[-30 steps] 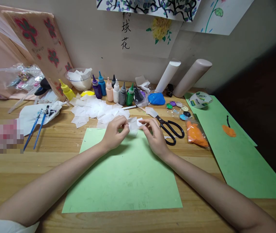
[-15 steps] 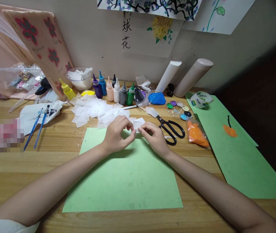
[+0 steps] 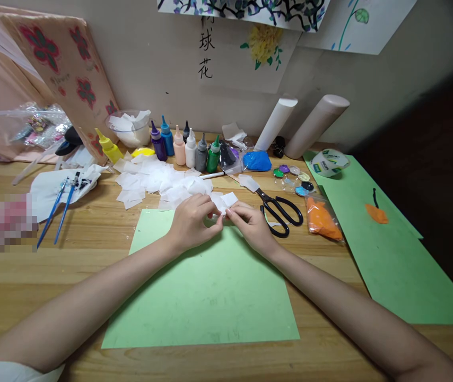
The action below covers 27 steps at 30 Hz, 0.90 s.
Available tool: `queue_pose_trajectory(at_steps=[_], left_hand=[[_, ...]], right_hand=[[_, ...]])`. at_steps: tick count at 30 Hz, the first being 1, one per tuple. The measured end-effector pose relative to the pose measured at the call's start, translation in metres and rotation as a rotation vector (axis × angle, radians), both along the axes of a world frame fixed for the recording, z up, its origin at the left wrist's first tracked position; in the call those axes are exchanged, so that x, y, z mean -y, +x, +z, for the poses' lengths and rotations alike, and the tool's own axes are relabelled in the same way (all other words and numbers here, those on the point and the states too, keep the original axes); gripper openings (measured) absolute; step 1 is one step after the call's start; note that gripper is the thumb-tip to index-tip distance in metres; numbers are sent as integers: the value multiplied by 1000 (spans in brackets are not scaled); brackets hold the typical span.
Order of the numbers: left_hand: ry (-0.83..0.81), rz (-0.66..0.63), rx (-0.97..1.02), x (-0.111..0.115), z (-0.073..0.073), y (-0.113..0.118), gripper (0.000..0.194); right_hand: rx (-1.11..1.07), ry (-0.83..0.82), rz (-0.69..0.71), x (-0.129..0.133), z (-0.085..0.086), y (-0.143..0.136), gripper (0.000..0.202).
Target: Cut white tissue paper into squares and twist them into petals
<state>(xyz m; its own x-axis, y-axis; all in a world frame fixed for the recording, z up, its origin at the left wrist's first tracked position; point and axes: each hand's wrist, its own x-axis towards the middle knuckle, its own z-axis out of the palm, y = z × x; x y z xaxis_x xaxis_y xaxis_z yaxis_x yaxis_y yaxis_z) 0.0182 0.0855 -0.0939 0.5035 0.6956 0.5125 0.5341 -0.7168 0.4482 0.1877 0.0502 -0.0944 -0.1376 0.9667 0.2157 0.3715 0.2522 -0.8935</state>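
A small white paper piece (image 3: 229, 199) is pinched between the fingertips of both hands, above the far edge of a green sheet (image 3: 206, 297). My left hand (image 3: 195, 223) has its thumb and forefinger closed at the paper's left corner. On the right side of the piece, my right hand (image 3: 251, 225) grips it with thumb and fingers together. A pile of white paper squares (image 3: 158, 180) lies just beyond my left hand. Black-handled scissors (image 3: 278, 212) rest to the right of my right hand, with white paper at their blades.
Paint bottles (image 3: 179, 146) stand behind the pile, beside a bowl of paper (image 3: 131, 132). Blue clay (image 3: 257, 161), a bag of orange clay (image 3: 322, 218) and a tape roll (image 3: 330, 162) are on the right. Paintbrushes (image 3: 65, 212) lie on the left.
The fingertips of my left hand have moved slightly closer to my right hand and now meet the paper. The paper's visible part has shifted and looks more tilted.
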Motion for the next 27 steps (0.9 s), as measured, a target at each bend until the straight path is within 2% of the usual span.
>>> queue_pose_trajectory(at_steps=[6,14,27], left_hand=[[7,-4,23,-1,1,-1,15],[31,-2,79,-3,0,-1,15],[52,-6,91,-3,-1,0,14]], right_hand=[[8,4,2,1,1,0,26],[1,8,-7,2,1,-2,11],[-2,12,5,1,-1,-1,10]])
